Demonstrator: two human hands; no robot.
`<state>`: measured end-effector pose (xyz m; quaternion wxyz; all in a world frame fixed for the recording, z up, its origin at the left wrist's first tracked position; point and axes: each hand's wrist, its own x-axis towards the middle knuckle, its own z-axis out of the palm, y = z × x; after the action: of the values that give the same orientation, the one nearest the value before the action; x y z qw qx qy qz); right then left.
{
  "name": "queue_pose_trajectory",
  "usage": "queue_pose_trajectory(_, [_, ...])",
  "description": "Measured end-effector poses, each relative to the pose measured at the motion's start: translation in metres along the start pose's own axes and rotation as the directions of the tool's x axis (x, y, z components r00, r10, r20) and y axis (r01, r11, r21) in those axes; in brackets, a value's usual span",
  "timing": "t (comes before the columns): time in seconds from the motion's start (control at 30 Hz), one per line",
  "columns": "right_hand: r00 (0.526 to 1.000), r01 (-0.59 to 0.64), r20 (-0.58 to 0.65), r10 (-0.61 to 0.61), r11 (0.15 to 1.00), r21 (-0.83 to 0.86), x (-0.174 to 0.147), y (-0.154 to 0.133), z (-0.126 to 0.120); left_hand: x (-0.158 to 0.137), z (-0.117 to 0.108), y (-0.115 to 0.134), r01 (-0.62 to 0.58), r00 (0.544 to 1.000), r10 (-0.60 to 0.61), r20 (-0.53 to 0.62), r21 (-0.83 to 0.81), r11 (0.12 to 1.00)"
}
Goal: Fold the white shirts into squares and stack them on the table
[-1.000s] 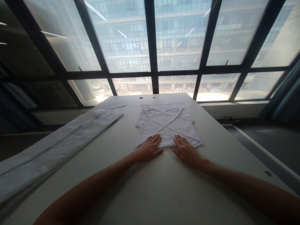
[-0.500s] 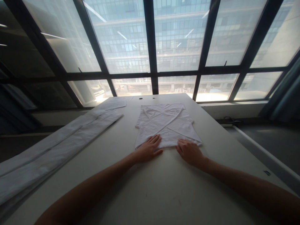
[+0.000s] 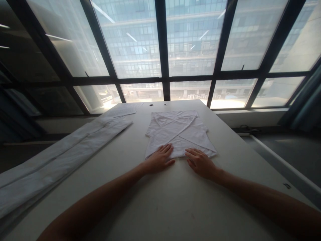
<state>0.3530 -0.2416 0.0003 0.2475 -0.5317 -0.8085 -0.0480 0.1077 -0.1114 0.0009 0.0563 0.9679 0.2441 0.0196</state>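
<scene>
on cloth (image 3: pixel 175 130), both hands (image 3: pixel 158 160) (image 3: pixel 202 164), palms down

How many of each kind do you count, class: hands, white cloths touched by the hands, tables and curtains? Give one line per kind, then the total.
Left hand and right hand: 2
White cloth touched by the hands: 1
Table: 1
Left curtain and right curtain: 2
Total: 6

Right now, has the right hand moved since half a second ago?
Yes, slightly: judged against the dark round spot on the table, the right hand has its fingers farther left on the white cloth.
</scene>
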Motion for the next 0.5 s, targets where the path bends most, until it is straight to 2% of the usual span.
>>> queue_pose_trajectory(0.33, [0.995, -0.036, 0.092, 0.035, 0.999, 0.011, 0.002, -0.002, -0.005, 0.000, -0.002, 0.000, -0.022, 1.000, 0.022, -0.016, -0.038, 0.999])
queue_pose_trajectory(0.4, [0.995, -0.051, 0.089, 0.050, 0.999, 0.008, 0.001, -0.002, -0.006, 0.001, -0.009, -0.003, -0.034, 0.998, 0.030, -0.053, -0.081, 0.996])
queue_pose_trajectory(0.5, [0.997, -0.065, 0.049, 0.065, 0.998, 0.018, 0.000, 0.000, -0.004, 0.003, -0.026, -0.017, -0.028, 0.983, -0.002, -0.184, -0.161, 0.987])
